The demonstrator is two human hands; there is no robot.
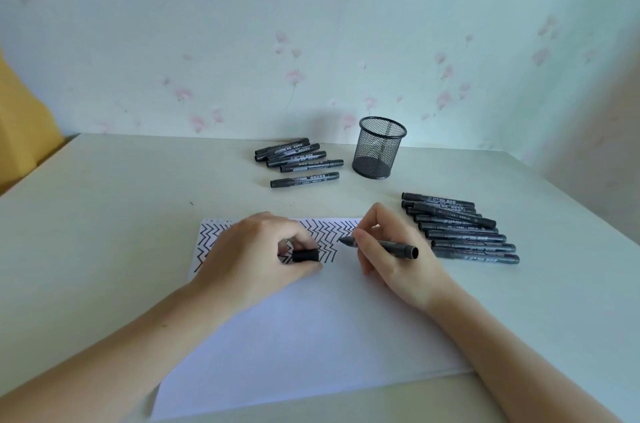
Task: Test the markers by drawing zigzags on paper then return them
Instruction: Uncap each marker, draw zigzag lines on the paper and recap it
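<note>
Paper point(311, 336) nearest; left hand point(252, 259) pinning it, grip clamped on cap point(305, 255). Right hand point(391, 256) gripping marker point(379, 245), nib poised for zigzags point(325, 235).

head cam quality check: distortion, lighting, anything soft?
Head view: wide-angle bowing bends the table edge and stretches both forearms; soft, even, cool light, with only a faint shadow by the mesh pen cup; no glare on the paper; marker label print too soft to read.
</note>
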